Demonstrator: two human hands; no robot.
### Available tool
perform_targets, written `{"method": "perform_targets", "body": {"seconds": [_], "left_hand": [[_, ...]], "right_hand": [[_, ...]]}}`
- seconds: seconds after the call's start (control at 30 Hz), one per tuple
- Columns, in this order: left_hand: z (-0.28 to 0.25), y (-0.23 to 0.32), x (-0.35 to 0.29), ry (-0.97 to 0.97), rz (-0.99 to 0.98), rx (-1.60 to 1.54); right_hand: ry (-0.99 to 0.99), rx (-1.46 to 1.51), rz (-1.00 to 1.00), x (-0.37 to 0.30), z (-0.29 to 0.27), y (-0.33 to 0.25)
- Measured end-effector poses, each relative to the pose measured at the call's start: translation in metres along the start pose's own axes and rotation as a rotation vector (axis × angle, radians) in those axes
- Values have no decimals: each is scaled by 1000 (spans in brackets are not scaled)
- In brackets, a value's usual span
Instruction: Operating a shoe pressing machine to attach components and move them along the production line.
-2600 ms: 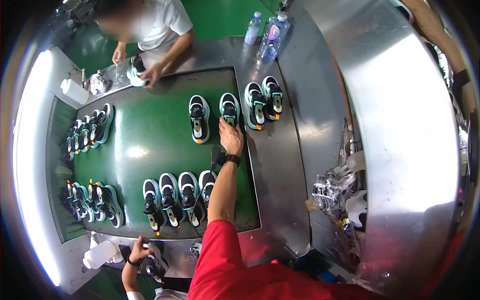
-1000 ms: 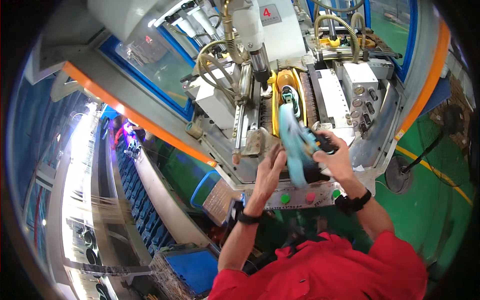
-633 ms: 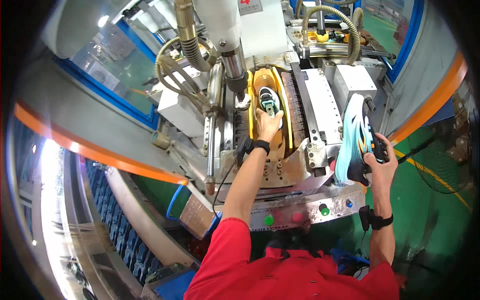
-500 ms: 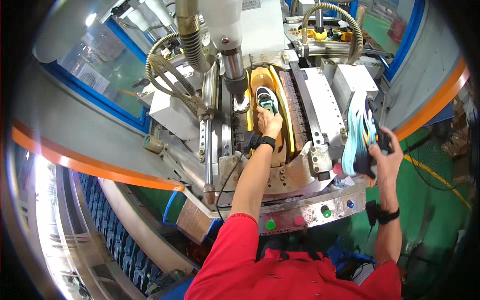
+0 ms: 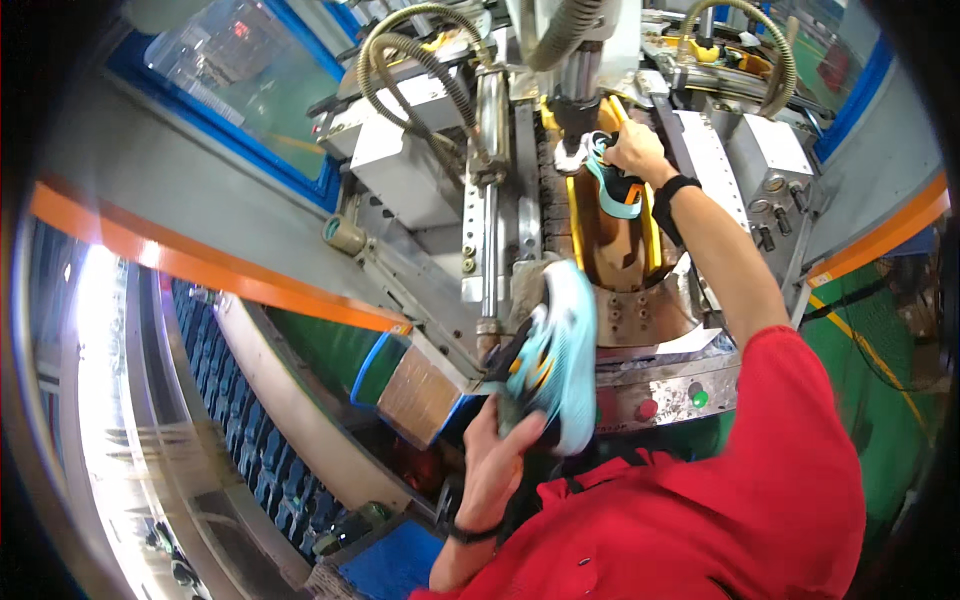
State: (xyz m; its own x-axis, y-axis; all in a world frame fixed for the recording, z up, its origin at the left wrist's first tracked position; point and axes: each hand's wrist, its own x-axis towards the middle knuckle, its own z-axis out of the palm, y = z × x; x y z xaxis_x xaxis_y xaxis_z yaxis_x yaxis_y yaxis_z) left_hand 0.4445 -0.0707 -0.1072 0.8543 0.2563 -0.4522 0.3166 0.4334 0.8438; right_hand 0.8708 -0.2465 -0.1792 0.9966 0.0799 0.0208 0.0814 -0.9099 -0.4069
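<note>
My left hand (image 5: 487, 465), low in front of the machine, is closed round the ankle end of a sneaker (image 5: 572, 350). That shoe is held up on end, its pale teal and white side to the right, and motion blurs it a little. Farther off, my right hand (image 5: 637, 150) grips a second sneaker (image 5: 618, 192), teal and black with an orange mark. This one lies in the brown trough (image 5: 612, 255) between yellow side pads (image 5: 655, 235) of the press. A metal press ram (image 5: 578, 75) hangs just left of it.
Hoses and a metal cylinder (image 5: 490, 220) flank the trough on the left. A metal panel with red and green buttons (image 5: 648, 410) runs along the machine's front. To the left are an orange-edged guard (image 5: 220, 285), a brown box (image 5: 420, 395) and a blue-slatted conveyor (image 5: 235, 430).
My left hand has left the trough and come back toward me with a sneaker. My right hand has moved from the right side into the trough with the other sneaker. The view has shifted.
</note>
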Motion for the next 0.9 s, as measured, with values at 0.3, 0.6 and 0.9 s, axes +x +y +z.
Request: {"method": "perform_targets", "body": {"seconds": [0.3,0.6,0.9], "left_hand": [[-79,-68,-167,865,115,-211],[-59,-186,-216,887,192,-616],[-51,-285,-303,1233,130,-733]], "right_hand": [[140,110,-266,-12,71,5],[-250,512,-1007,-356,90,-17],[-424,234,-1145,-366,225,20]]}}
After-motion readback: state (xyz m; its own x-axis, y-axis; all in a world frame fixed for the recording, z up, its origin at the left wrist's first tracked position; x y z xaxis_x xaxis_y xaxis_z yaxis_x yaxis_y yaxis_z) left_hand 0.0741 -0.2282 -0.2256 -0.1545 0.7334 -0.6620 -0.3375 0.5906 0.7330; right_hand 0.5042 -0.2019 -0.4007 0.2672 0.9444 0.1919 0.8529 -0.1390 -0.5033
